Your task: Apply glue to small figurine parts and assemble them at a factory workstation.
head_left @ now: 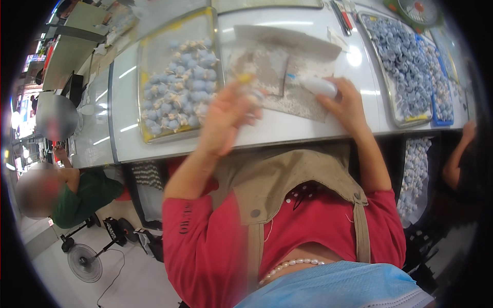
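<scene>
Along the white table, a metal-edged tray with yellow borders stands on the left, holding small blue-grey pieces with pale ends. To the right, a second tray is crowded with similar blue-grey pieces, a blue tray just beside it; a green fan stands near the far edge. A grey, stained sheet lies between the two larger trays. On the floor to the left stands another fan, near a person in green.

Both forearms reach forward over the table's near edge, elbows bent. The right hand grasps a white bottle, its blue tip pointing left above the sheet. The left hand is raised, fingers curled, between the left tray and the sheet; something yellow shows at its fingertips, but blur leaves me unable to tell whether it grips anything.
</scene>
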Tool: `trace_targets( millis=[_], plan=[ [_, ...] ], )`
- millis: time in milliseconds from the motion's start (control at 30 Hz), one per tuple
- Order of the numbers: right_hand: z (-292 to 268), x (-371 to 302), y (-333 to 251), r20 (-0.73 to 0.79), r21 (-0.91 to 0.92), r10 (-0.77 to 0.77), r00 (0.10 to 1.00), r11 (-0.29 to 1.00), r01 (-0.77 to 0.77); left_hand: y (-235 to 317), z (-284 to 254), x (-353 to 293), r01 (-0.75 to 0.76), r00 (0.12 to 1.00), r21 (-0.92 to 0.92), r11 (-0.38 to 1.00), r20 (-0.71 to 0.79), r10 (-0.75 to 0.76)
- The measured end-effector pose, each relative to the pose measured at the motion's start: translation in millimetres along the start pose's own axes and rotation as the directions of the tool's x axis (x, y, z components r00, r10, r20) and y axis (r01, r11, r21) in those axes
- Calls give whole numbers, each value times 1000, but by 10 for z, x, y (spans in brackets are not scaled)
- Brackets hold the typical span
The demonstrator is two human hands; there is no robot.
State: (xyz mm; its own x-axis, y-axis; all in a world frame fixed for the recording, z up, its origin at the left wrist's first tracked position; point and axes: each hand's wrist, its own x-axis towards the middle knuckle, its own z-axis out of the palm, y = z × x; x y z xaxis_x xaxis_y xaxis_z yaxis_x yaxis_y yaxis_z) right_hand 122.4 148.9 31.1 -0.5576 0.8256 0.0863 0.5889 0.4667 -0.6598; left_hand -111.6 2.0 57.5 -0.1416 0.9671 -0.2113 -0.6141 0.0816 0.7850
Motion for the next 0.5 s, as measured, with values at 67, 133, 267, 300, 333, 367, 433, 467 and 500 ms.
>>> trace_targets(
  millis=[67, 133, 267, 300, 333, 367, 433, 467, 500],
  plan=[
    [69, -56, 11, 26, -40, 17, 1000, 999, -16, -338, 213, -69, 127, 992, -119, 985, -7, -129],
    [106, -105, 69, -91, 53, -27, 995, 998, 32, -627, 371, -75, 170, 981, -193, 966, -57, -184],
    [-1, -430, 136, -11, 519, 169, 985, 843, -139, -917, 440, -122, 170, 981, -147, 974, -74, -182],
    [-44, -521, 176, -37, 567, 157, 987, 817, -108, -946, 463, -119, 179, 978, -158, 971, -80, -194],
    [-92, -610, 190, -66, 613, 145, 987, 787, -75, -964, 493, -113, 165, 979, -79, 983, -104, -173],
    [-166, -697, 155, -48, 645, 176, 983, 757, -104, -989, 520, -119, 152, 981, 4, 988, -126, -150],
    [-256, -818, 170, -87, 589, 125, 988, 807, -50, -1024, 545, -135, 143, 983, 46, 989, -121, -137],
    [-296, -855, 188, -126, 527, 60, 990, 850, 16, -1038, 553, -144, 123, 987, 91, 988, -115, -113],
    [-323, -848, 217, -163, 501, -5, 987, 861, 87, -1055, 556, -151, 129, 986, 92, 987, -115, -118]
  ],
)
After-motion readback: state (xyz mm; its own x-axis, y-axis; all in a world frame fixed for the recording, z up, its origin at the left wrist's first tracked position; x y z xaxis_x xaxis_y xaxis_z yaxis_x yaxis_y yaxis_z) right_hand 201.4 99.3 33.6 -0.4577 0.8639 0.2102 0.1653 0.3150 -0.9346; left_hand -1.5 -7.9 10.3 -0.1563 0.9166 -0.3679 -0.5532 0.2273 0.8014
